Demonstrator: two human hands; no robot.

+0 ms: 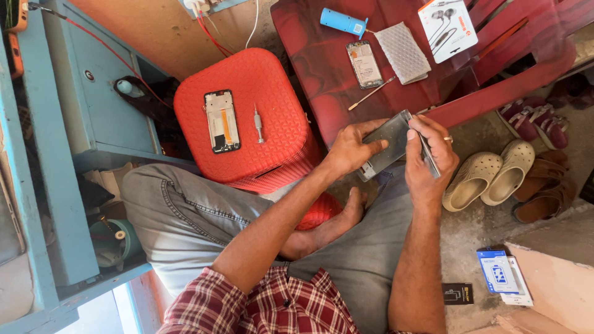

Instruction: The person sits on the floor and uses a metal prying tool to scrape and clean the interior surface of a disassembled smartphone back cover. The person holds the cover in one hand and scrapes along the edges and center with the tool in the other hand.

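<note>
Seated cross-legged on floor, grey trousers, checked shirt. Left hand (349,148) clamped on lower edge of grey phone panel (388,142), thumb across its face, fingers curled under. Right hand (431,162) closed on the panel's right edge, fingers together around a thin metal tool (429,154) pressed along that edge. Panel held above the knees, tilted, just in front of red chair (346,86).

Beyond left hand: red stool (247,68) bearing opened phone frame (222,122) and small screwdriver (258,124), apart from each other.

On chair seat: second phone (364,64), blue cylinder (342,21), grey pouch (403,52), earphone box (447,26).

Right, on floor: pale clogs (489,174).
</note>
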